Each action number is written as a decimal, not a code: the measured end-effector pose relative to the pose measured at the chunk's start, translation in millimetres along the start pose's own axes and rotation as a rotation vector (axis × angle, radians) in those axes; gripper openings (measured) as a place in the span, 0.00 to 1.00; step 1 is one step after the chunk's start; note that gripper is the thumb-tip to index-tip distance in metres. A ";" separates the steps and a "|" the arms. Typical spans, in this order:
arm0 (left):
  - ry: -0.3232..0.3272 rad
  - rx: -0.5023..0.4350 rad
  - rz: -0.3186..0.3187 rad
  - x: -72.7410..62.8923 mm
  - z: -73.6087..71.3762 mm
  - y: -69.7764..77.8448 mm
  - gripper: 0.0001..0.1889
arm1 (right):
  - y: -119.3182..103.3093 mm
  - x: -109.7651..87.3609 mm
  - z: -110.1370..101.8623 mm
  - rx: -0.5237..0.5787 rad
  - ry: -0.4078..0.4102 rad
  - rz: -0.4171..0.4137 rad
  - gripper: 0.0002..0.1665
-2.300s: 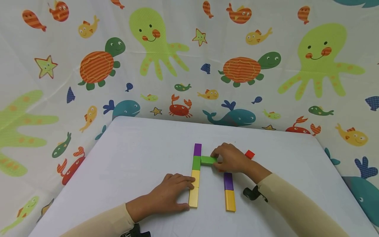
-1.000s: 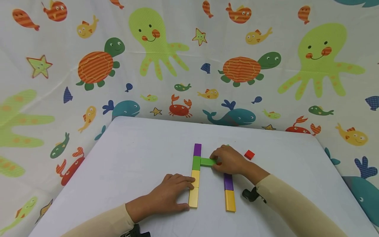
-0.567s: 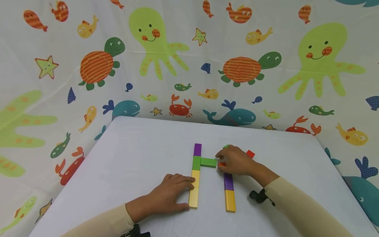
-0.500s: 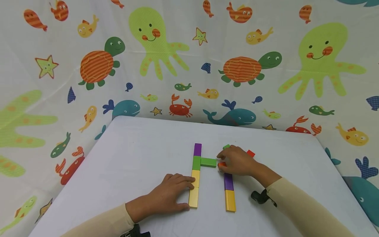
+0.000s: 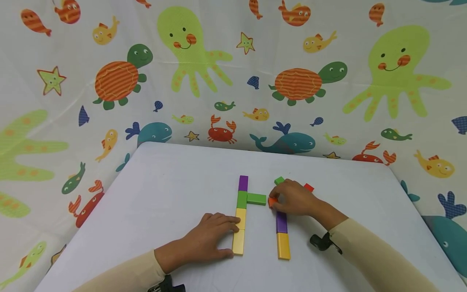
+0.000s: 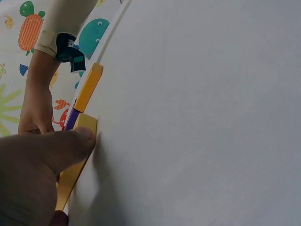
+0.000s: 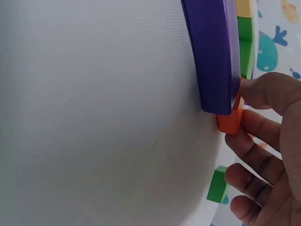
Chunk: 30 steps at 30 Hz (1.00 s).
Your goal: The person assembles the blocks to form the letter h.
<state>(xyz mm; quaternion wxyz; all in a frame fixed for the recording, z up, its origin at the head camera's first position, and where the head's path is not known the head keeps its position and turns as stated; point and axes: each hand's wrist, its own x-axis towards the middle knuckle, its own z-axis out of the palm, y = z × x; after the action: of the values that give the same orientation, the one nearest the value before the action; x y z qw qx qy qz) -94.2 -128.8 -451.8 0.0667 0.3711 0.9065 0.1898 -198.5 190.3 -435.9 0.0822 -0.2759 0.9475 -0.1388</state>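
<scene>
Pinch on: R hand (image 5: 294,197) has orange block (image 5: 272,202) by purple block (image 5: 281,222); L hand (image 5: 204,238) rests loose on yellow block (image 5: 241,216). Left row (image 5: 242,200) is four long, w/ green crosspiece (image 5: 257,199); right row (image 5: 283,246) looks unfinished, green block (image 5: 279,180) + red block (image 5: 309,187) seemingly unplaced, twd far table (image 5: 189,174) edge.

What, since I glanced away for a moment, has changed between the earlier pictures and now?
The right hand let go of the crosswise green block after drawing it slightly nearer, moved right and now pinches the orange block. The left hand stays on the pale yellow blocks; the nearer purple block and golden block lie as before.
</scene>
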 end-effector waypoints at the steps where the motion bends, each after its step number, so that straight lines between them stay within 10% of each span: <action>1: 0.002 0.000 0.001 0.1 0.0 -0.1 0.29 | -0.2 0.7 -0.1 0.000 -0.001 0.005 0.15; 30: 0.027 -0.002 0.024 -0.6 -0.9 0.3 0.28 | -9.1 9.0 1.6 -0.009 0.041 0.051 0.23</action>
<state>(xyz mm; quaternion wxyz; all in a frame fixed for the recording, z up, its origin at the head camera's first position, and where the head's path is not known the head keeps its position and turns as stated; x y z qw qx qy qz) -93.8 -129.3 -450.9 0.0526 0.3793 0.9027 0.1963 -201.1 177.6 -435.4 0.0653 -0.2491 0.9564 -0.1380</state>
